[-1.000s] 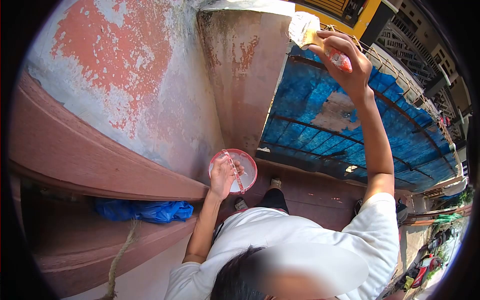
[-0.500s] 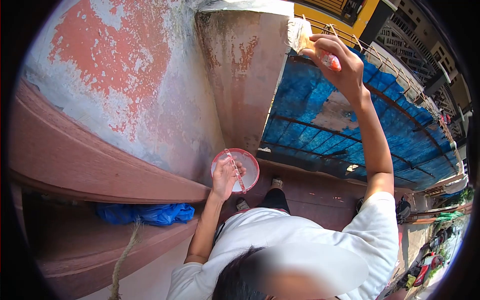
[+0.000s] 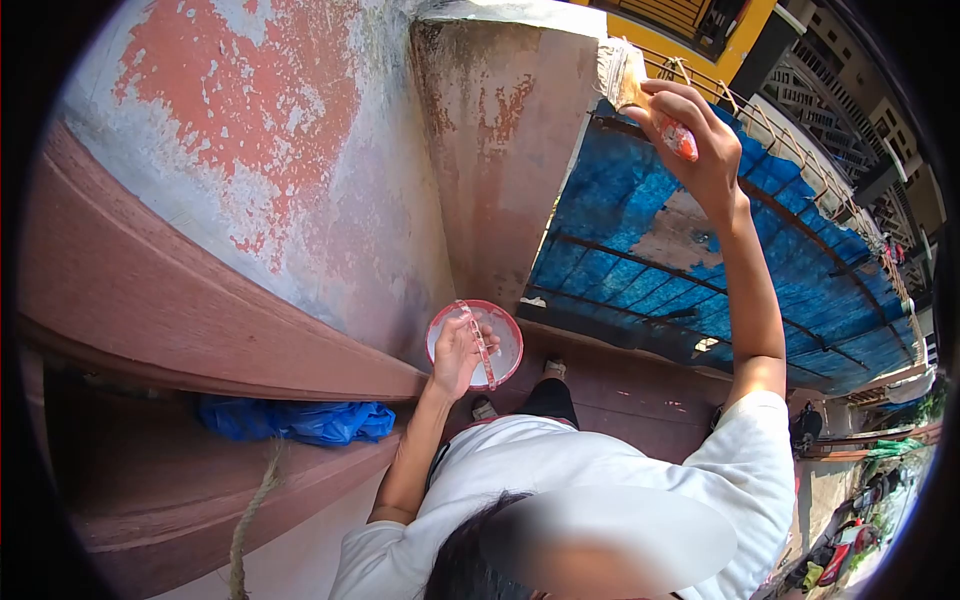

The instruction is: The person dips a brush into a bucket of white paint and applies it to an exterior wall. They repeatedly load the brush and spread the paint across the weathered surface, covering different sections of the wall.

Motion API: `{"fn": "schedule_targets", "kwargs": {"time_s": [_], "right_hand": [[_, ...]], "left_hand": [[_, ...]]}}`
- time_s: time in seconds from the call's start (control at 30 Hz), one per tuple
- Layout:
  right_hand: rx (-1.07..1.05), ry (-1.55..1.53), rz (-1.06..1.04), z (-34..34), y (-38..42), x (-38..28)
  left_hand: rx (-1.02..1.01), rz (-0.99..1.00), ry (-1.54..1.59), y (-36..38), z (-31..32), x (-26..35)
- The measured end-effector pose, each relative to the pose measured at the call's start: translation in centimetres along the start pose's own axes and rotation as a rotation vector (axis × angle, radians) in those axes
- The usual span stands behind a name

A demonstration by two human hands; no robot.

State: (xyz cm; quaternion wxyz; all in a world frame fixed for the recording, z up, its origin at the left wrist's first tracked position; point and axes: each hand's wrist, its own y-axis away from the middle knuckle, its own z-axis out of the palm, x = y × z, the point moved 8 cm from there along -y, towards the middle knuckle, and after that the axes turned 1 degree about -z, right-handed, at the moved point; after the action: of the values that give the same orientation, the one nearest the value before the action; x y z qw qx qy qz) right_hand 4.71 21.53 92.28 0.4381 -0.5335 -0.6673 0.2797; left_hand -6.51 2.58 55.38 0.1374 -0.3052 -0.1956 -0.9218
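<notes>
High at the upper right, my right hand (image 3: 703, 140) is closed around the orange-red handle of a wide paintbrush (image 3: 622, 78). Its pale bristles meet the right edge of a weathered pillar (image 3: 515, 130), close below the white top. Lower down, my left hand (image 3: 460, 352) has its fingers curled around the paint-smeared handle of a red-rimmed bucket (image 3: 519, 352). Whitish paint (image 3: 478, 368) shows inside the bucket, which hangs near the foot of the wall.
Left of the pillar is a wall (image 3: 240, 120) with peeling red and white paint. Blue sheeting (image 3: 630, 230) on a metal frame spans the right. A brown ledge (image 3: 200, 300) curves along the left, with a blue plastic bundle (image 3: 300, 420) and a rope (image 3: 250, 520) below it.
The wall, pillar and bucket sit slightly farther right in the view. My right hand and the brush have shifted a little right too, with the bristles still at the pillar's edge.
</notes>
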Motion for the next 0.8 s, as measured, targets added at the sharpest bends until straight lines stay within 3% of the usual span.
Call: {"fn": "schedule_targets", "kwargs": {"time_s": [0.07, 0.27, 0.37, 0.43, 0.5, 0.53, 0.63, 0.73, 0.8], "right_hand": [[0.016, 0.022, -0.001, -0.4, -0.4, -1.1], [-0.553, -0.370, 0.057, 8.4, 4.6, -4.1], [-0.639, -0.308, 0.050, 10.1, 4.6, -2.9], [-0.480, -0.325, 0.070, 8.6, 2.2, -0.1], [-0.477, -0.262, 0.147, 6.2, -1.2, 1.4], [-0.366, -0.204, 0.002, 4.5, -3.2, 1.5], [-0.159, 0.018, -0.180, 1.1, -6.3, 2.3], [-0.137, 0.118, -0.198, 0.6, -6.1, 0.3], [-0.271, -0.129, -0.021, 3.3, -4.7, -1.8]], "left_hand": [[0.006, -0.001, 0.008, 0.0, -0.1, -0.1], [0.004, -0.002, 0.019, -0.2, 0.0, -0.1], [0.001, -0.004, 0.010, -0.3, 0.2, 0.0], [0.005, -0.004, 0.006, -0.1, 0.4, 0.0], [-0.007, -0.002, 0.004, -0.2, 0.3, -0.1], [-0.012, 0.000, 0.004, -0.3, 0.3, 0.0], [-0.029, 0.003, 0.015, -0.4, 0.5, 0.0], [-0.025, 0.000, 0.019, -0.3, 0.4, -0.1], [-0.025, 0.002, 0.016, -0.4, 0.4, 0.0]]}}
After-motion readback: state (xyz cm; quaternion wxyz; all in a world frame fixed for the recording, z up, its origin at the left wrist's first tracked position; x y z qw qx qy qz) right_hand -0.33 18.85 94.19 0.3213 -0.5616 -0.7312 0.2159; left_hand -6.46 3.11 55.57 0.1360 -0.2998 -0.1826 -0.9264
